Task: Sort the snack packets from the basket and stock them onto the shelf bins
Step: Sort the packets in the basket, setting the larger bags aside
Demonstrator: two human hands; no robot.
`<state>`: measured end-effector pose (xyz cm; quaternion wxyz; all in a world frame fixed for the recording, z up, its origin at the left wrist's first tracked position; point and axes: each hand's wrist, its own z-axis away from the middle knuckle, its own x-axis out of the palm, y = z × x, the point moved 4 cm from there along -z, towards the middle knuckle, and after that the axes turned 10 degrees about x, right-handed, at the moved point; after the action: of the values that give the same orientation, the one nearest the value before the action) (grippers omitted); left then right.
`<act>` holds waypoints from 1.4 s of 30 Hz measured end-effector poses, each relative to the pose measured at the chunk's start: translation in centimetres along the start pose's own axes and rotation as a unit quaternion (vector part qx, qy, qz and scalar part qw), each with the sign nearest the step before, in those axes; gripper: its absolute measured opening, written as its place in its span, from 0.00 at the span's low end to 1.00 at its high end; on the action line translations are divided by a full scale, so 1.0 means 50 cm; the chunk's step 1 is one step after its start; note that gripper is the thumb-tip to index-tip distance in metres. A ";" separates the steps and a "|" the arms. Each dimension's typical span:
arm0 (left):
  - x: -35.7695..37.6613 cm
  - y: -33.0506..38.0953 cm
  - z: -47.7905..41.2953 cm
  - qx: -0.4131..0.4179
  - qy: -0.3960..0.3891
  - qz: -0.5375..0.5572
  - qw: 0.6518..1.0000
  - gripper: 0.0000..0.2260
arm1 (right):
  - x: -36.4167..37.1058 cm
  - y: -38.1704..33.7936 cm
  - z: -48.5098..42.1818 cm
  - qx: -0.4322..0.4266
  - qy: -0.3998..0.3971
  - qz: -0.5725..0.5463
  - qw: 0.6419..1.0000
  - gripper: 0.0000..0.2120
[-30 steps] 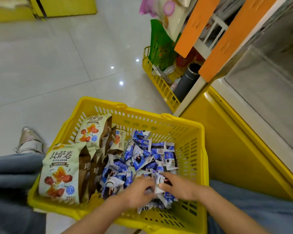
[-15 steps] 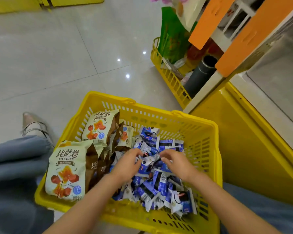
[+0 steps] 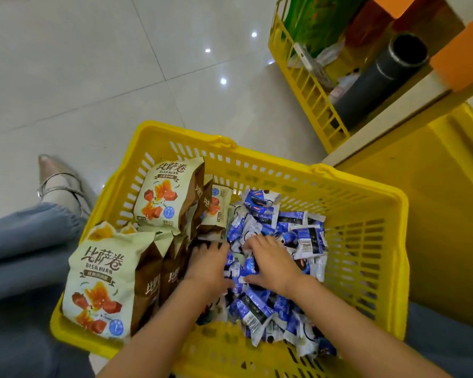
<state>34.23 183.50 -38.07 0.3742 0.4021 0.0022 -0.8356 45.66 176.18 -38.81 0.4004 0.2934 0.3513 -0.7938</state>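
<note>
A yellow plastic basket point(image 3: 366, 214) sits on the floor in front of me. Its left half holds several large cream-and-brown snack bags point(image 3: 101, 285), and another of them point(image 3: 167, 195) stands further back. Its right half holds a heap of small blue-and-white packets point(image 3: 290, 230). My left hand point(image 3: 208, 266) and my right hand point(image 3: 271, 263) lie palm down side by side in that heap, fingers curled into the blue packets. How many packets each hand grips is hidden under the palms.
The yellow shelf unit base point(image 3: 426, 203) rises just right of the basket. A second yellow basket point(image 3: 306, 85) at the back right holds a dark cylinder point(image 3: 382, 75) and green bags. My knee in jeans point(image 3: 19, 241) and a shoe point(image 3: 58, 181) are at left on the tiled floor.
Both hands moved from the near edge of the blue packet heap toward its middle, raking packets together. The camera view tilted down and closer to the basket.
</note>
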 end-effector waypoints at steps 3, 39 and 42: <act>-0.025 -0.005 0.009 -0.002 0.077 0.022 0.997 0.20 | -0.010 0.011 -0.002 0.027 -0.013 0.049 0.998 0.30; 0.012 0.020 0.140 0.061 0.047 0.203 0.976 0.19 | 0.024 -0.063 -0.119 -0.095 -0.059 0.158 0.981 0.18; 0.009 0.019 0.144 0.062 0.045 0.203 0.976 0.19 | 0.028 -0.059 -0.111 -0.086 -0.034 0.176 0.980 0.17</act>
<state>29.83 180.33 -33.22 0.5104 0.4535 -0.1144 -0.7216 43.46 181.27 -42.15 0.5697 0.2876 0.3472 -0.6872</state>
